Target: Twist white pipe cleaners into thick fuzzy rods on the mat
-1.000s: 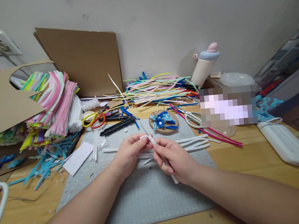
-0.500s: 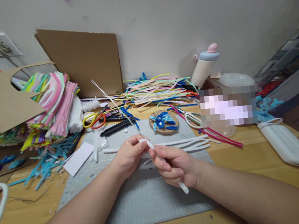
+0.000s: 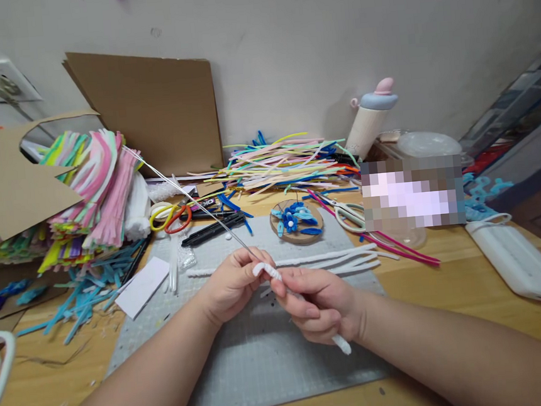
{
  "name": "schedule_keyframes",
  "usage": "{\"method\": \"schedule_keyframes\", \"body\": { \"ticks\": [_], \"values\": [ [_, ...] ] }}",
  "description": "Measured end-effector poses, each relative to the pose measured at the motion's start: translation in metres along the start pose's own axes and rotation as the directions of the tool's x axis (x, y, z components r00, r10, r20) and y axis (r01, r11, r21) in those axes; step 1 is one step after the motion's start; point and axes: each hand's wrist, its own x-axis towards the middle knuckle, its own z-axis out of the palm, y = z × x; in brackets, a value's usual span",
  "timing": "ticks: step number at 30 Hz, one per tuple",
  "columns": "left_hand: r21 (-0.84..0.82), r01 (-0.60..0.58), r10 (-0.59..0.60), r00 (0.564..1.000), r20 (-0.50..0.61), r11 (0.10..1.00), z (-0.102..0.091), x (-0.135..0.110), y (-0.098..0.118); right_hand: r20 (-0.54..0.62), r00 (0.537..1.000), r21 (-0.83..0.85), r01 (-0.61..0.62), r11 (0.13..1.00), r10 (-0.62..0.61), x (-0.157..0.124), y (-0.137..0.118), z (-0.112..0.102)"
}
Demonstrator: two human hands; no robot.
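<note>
While my left fingers [image 3: 247, 272] and right fingers [image 3: 311, 312] grasped a white-wrapped wire stem [image 3: 273, 273] above the cutting mat [image 3: 247, 372], bare wires [image 3: 205, 210] toward ten o'clock, winding seemed underway, the next turn probably needing tension.

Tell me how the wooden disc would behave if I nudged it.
The disc lies flat and looks wide for its height, so it would likely slide rather than tip or roll. The blue pieces on it show no visible fastening, so they might shift with a jolt.
</note>
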Motion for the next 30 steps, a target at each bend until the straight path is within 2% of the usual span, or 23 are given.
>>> {"method": "schedule_keyframes", "body": {
  "ticks": [4, 8, 10, 12, 15, 17, 18, 20, 21, 23, 24, 25, 26, 28, 30],
  "values": [
    [0.056, -0.011, 0.015, 0.997, -0.071, 0.998, 0.001, 0.0, 0.0, -0.062, 0.998, -0.072, 0.028, 0.997, -0.033, 0.001, 0.001, 0.001],
    [0.125, -0.023, 0.042, 0.987, -0.154, 0.992, 0.002, 0.001, 0.001, -0.187, 0.977, -0.203, 0.061, 0.977, -0.1, 0.004, 0.002, 0.004],
    [0.142, -0.035, 0.06, 0.982, -0.177, 0.989, 0.002, 0.002, 0.002, -0.269, 0.943, -0.333, 0.098, 0.938, -0.194, 0.007, 0.005, 0.006],
    [0.157, -0.047, 0.075, 0.98, -0.182, 0.987, 0.003, 0.003, 0.002, -0.343, 0.881, -0.5, 0.122, 0.858, -0.325, 0.009, 0.009, 0.008],
    [0.205, -0.073, 0.114, 0.975, -0.191, 0.976, 0.006, 0.003, 0.0, -0.406, 0.736, -0.754, 0.064, 0.653, -0.542, 0.009, 0.016, 0.009],
    [0.266, -0.086, 0.149, 0.962, -0.228, 0.96, 0.008, 0.003, -0.002, -0.351, 0.647, -0.897, -0.024, 0.442, -0.677, 0.008, 0.018, 0.009],
    [0.299, -0.077, 0.158, 0.954, -0.255, 0.951, 0.009, 0.003, -0.002, -0.29, 0.621, -0.946, -0.069, 0.318, -0.728, 0.007, 0.019, 0.009],
    [0.341, -0.032, 0.143, 0.942, -0.303, 0.939, 0.011, 0.003, -0.003, -0.158, 0.614, -0.986, -0.137, 0.093, -0.773, 0.005, 0.019, 0.009],
    [0.348, -0.001, 0.117, 0.943, -0.313, 0.938, 0.012, 0.002, -0.003, -0.113, 0.624, -0.987, -0.158, 0.016, -0.773, 0.004, 0.019, 0.009],
    [0.326, 0.05, 0.053, 0.953, -0.298, 0.944, 0.015, 0.002, -0.002, -0.079, 0.646, -0.983, -0.175, -0.047, -0.759, 0.004, 0.018, 0.009],
    [0.293, 0.058, 0.025, 0.962, -0.273, 0.954, 0.016, 0.002, -0.001, -0.093, 0.653, -0.985, -0.173, -0.028, -0.751, 0.004, 0.018, 0.009],
    [0.245, 0.059, 0.001, 0.971, -0.239, 0.968, 0.016, 0.002, 0.0, -0.127, 0.661, -0.987, -0.162, 0.025, -0.74, 0.005, 0.018, 0.008],
    [0.182, 0.058, -0.022, 0.98, -0.198, 0.982, 0.017, 0.001, 0.002, -0.182, 0.672, -0.983, -0.141, 0.117, -0.718, 0.006, 0.019, 0.008],
    [0.04, 0.076, -0.071, 0.992, -0.107, 0.996, 0.016, 0.001, 0.004, -0.316, 0.713, -0.924, -0.081, 0.375, -0.625, 0.008, 0.018, 0.007],
    [-0.061, 0.115, -0.117, 0.993, -0.03, 0.992, 0.014, 0.0, 0.006, -0.394, 0.767, -0.797, -0.009, 0.604, -0.507, 0.01, 0.017, 0.006]
  ]
}}
